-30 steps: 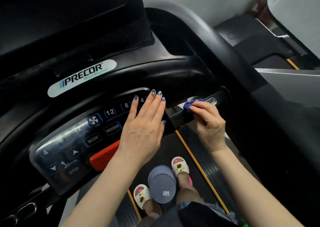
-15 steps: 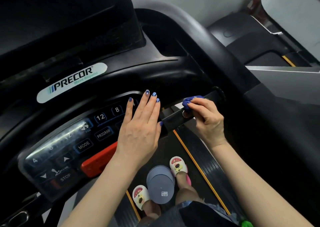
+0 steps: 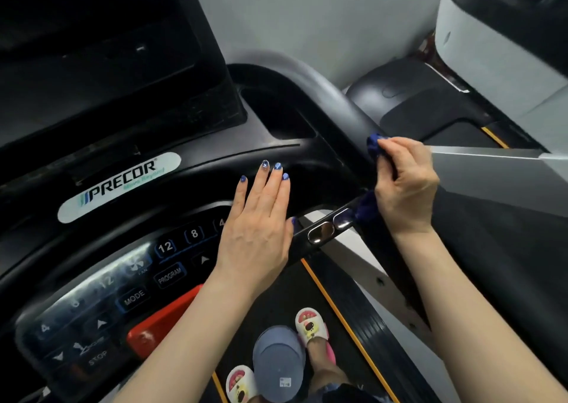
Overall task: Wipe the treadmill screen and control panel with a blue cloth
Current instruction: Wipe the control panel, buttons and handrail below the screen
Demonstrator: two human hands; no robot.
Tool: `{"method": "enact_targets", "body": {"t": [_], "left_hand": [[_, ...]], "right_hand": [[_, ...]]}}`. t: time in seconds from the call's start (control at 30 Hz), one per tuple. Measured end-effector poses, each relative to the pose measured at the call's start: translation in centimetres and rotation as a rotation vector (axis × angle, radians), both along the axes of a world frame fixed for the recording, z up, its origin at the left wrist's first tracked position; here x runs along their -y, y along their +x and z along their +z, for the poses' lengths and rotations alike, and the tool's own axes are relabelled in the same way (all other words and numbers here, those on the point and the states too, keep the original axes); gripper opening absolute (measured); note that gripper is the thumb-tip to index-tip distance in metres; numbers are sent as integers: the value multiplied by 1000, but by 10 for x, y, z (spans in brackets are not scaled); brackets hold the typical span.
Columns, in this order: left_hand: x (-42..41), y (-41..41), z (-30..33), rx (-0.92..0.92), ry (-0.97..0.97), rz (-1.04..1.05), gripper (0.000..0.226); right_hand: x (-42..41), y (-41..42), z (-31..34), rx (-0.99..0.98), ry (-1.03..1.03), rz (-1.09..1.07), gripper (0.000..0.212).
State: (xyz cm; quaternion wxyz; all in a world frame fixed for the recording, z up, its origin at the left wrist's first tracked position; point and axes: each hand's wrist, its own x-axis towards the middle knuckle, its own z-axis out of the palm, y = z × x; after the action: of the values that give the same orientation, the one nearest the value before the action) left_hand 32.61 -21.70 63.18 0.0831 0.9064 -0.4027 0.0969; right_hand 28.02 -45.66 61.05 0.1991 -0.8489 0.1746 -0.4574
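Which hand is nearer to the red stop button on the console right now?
Left. The left hand lies flat on the control panel, just up and right of the red stop button. The right hand grips the blue cloth at the handrail, farther right.

Slippers: white, cartoon-faced, one [image 3: 311, 324] ahead of the other [image 3: 240, 384], both on the belt.
Belt [image 3: 353, 310]: black, ribbed, orange edge stripes.
Grey round object [image 3: 278, 362]: between the slippers, small label on it.
Neighbouring machine [image 3: 491, 52]: pale grey, upper right.
Wall [image 3: 322, 12]: plain grey.
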Motion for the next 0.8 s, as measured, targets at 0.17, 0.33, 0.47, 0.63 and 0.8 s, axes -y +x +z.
{"method": "enact_targets", "body": {"t": [0.17,0.33,0.47,0.63,0.8], "left_hand": [[33,18,1,-49,-7,73,64],[55,28,-10,-109,51,130,65],[64,38,-14,-218,79,193,71],[74,55,-15,-288,147,286,74],[78,76,-19,-317,108,342,74]], "right_hand": [[31,23,-9,-91,-126,-51,17],[31,19,-37,-424,-189,-52,47],[29,24,-41,-580,-193,-68,65],[37,68,-36,-710,-180,-79,71],[48,119,-35,-768,-128,-16,71]]}}
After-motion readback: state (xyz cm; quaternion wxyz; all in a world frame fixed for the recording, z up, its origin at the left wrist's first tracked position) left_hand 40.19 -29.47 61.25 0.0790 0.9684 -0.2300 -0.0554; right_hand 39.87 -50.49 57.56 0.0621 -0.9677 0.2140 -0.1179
